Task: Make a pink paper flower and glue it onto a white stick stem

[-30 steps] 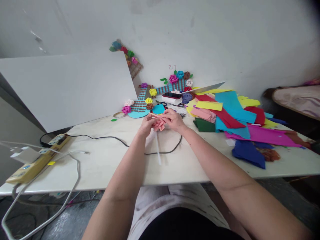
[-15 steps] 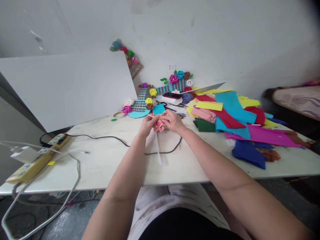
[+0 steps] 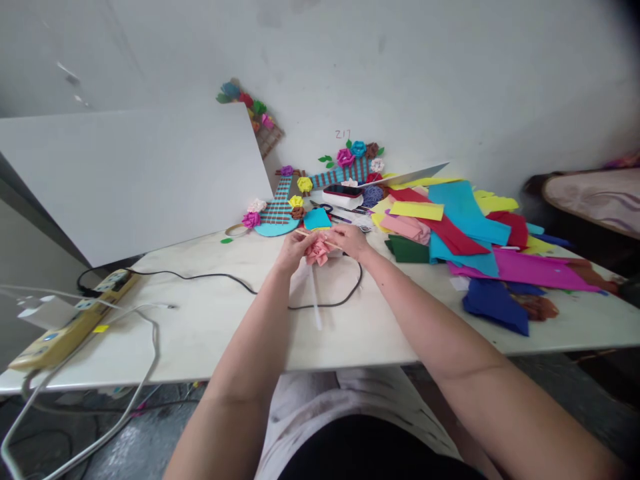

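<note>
My left hand [image 3: 292, 249] is closed, its fingers pinching the left side of a salmon-pink paper flower [image 3: 317, 253]. My right hand [image 3: 352, 241] is closed too, fingertips on the flower's upper right side. A thin wooden stick [image 3: 334, 245] runs slantwise across the top of the flower, between the hands. The fingertips partly hide both stick and petals. Below the flower, a translucent white stick [image 3: 316, 303] points towards me over the table; its far end is covered by the flower. Just beyond the hands lies a turquoise paper square [image 3: 317, 219].
Coloured crepe paper [image 3: 465, 210] is heaped at the right. Woven boards with paper flowers [image 3: 277, 212] stand behind, near a phone [image 3: 343, 191] on a white box and scissors [image 3: 325, 208]. A black cable [image 3: 200, 275] crosses the table from the power strip [image 3: 75, 320] at left.
My right fingers have shifted slightly, and the wooden stick now shows slanting across the flower. The flower stays between both hands in nearly the same place. The view has shifted a little.
</note>
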Demonstrator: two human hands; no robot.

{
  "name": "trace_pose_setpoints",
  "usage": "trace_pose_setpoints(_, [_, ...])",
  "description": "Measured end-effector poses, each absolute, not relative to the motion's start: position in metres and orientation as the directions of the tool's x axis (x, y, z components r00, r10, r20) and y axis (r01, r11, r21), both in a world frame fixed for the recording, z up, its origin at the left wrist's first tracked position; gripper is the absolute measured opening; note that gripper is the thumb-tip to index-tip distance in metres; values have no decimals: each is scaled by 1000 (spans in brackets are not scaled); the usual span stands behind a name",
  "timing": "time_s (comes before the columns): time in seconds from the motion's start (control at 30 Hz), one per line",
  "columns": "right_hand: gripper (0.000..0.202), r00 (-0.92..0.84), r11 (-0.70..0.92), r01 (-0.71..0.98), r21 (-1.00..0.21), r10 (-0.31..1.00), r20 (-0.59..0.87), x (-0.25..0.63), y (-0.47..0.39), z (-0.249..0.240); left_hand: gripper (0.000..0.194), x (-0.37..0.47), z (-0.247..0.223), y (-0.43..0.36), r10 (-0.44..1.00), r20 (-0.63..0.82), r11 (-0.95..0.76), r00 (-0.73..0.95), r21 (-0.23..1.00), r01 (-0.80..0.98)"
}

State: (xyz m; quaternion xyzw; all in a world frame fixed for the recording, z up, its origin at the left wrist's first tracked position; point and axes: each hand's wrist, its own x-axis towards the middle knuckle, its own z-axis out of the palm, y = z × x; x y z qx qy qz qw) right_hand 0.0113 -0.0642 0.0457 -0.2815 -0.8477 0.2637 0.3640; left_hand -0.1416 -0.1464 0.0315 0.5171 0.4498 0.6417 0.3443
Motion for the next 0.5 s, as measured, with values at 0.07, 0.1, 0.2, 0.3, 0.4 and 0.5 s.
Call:
trace_pose_setpoints(0.07, [40, -596, 683, 302, -665, 679, 428, 10, -62, 45, 45, -142, 31, -146, 914, 353, -354, -199, 935, 33])
trace_pose_setpoints(0.1, [39, -607, 673, 292, -679, 679, 412, 9, -60, 44, 45, -141, 30, -145, 916, 353, -353, -191, 935, 36])
trace_pose_setpoints(0.2, [39, -620, 662, 251, -707, 670, 408, 7, -57, 39, 44, -139, 31, -146, 919, 347, -346, -186, 937, 35])
trace_pose_setpoints(0.3, [39, -605, 661, 255, -706, 679, 417, 6, -56, 37, 45, -137, 32, -147, 924, 332, -335, -190, 942, 18])
trace_pose_setpoints(0.4, [32, -602, 651, 258, -714, 686, 408, 5, -58, 38, 45, -135, 33, -148, 923, 325, -333, -207, 943, -2])
trace_pose_setpoints(0.5, [28, -614, 637, 246, -731, 686, 391, 4, -59, 40, 44, -135, 34, -148, 921, 323, -336, -219, 942, -24])
